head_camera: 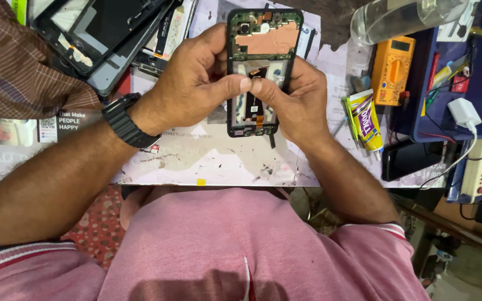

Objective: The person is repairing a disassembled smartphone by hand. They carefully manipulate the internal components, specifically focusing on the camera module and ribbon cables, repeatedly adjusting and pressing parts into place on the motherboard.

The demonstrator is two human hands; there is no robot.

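Both hands, left hand (188,83) and right hand (297,100), are gripping an opened phone (260,67) above the worktable (196,156), thumbs pinching together at its middle, steadying it for pressing.

To your right a yellow-and-purple glue tube (365,120) lies beside an orange multimeter (391,69) with its small grey screen. At far left, a white printed label (68,120) sits on the table edge.

The pink shirt (263,245) had striped cuffs; the multimeter (391,69) was orange, the wristwatch (123,120) black, the charger (464,112) white.
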